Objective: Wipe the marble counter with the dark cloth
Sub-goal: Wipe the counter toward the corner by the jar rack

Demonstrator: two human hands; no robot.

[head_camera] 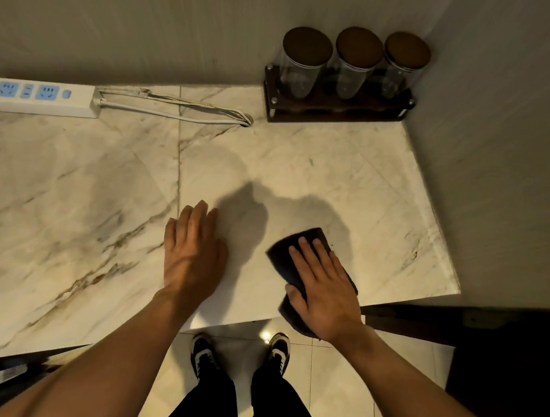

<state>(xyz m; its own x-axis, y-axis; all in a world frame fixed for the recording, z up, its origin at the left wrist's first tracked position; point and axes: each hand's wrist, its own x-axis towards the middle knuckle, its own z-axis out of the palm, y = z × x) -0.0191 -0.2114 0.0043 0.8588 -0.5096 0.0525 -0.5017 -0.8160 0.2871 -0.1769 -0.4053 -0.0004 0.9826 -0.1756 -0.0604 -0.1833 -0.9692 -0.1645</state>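
The marble counter (71, 192) is white with brown veins and fills the middle of the head view. A dark cloth (283, 255) lies flat near the counter's front edge, right of centre. My right hand (323, 288) presses palm-down on the cloth, fingers spread, with the cloth's rear part hanging over the edge. To its left, my left hand (193, 251) rests flat on the bare marble, fingers together, holding nothing.
A white power strip (42, 96) with its cable (182, 110) lies at the back left by the wall. A dark wooden rack (337, 109) with three lidded glass jars (356, 61) stands in the back right corner. A wall bounds the right side. My feet stand on tiled floor below.
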